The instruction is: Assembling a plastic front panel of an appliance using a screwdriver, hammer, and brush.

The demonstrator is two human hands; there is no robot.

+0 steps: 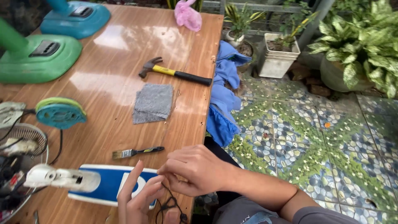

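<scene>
My left hand [139, 199] and my right hand [195, 170] meet at the near edge of a wooden table [124, 62]. Both pinch a thin black wire [172, 205] that dangles below my fingers. Under my left hand lies a blue and white fan base [105, 186] with a white neck [58, 177] pointing left. A small paintbrush [137, 152] rests just beyond my hands.
A grey cloth [153, 103] and a yellow-handled hammer [174, 73] lie mid-table. A green fan base [37, 58] and a teal one [76, 17] stand far left, with a teal round part [61, 113] and a wire fan guard [20, 137] nearer. A blue cloth [224, 99] hangs off the edge; potted plants [277, 54] stand on the tiled floor.
</scene>
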